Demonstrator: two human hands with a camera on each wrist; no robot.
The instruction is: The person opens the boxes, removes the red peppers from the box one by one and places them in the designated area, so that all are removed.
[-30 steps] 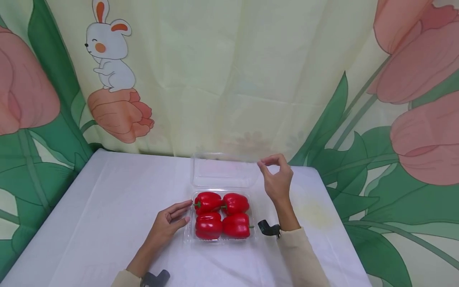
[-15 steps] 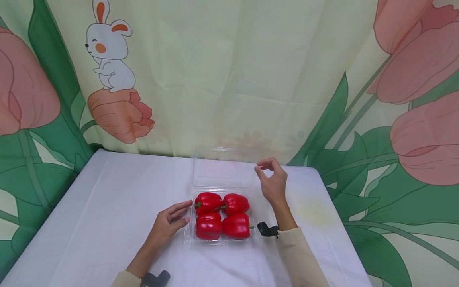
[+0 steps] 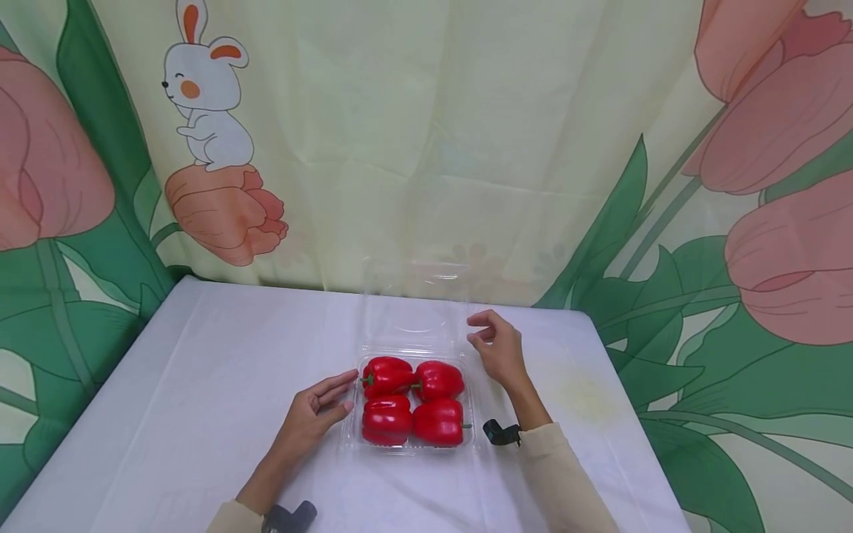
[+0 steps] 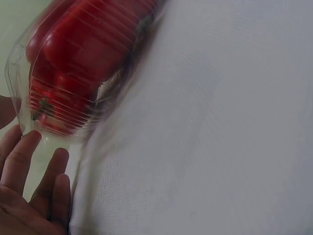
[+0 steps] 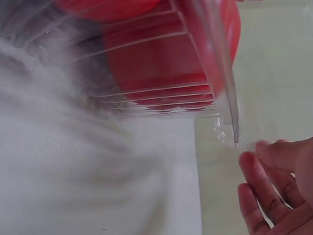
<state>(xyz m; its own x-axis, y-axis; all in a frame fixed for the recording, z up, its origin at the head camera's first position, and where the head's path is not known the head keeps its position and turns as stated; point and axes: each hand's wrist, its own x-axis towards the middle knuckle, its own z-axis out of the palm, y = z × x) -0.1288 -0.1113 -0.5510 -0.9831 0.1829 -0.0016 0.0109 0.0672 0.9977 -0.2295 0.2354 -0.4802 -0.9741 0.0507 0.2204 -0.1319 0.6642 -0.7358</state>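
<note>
A: From the head view, a clear ribbed plastic tray is seen in the middle of the table, which is covered by a white, faintly creased cloth. Four glossy red peppers are packed in it, two by two, lobed and blocky, with short green stems.

B: And the lid?

A: It is thin, transparent and hinged at the far edge of the tray, and it is stood nearly upright. The right hand is placed at the lid's right edge, fingers loosely curled; whether the plastic is pinched cannot be told here. The left hand is laid flat, fingers straight, with the tips against the tray's left wall. Nothing is gripped by it.

B: Behind the table?

A: A soft printed curtain is hung there, pale yellow, with a cartoon rabbit and large pink tulips.

B: Left wrist view.

A: The ribbed wall of the tray is shown close up, with red peppers pressed behind it. The straight fingers are met by the tray's rounded corner. The cloth's fine weave is seen beside them.

B: Right wrist view.

A: It is blurred. The tray's ridged side and red flesh behind it are made out. The lid's thin edge is seen just above relaxed fingertips; contact cannot be confirmed.
</note>
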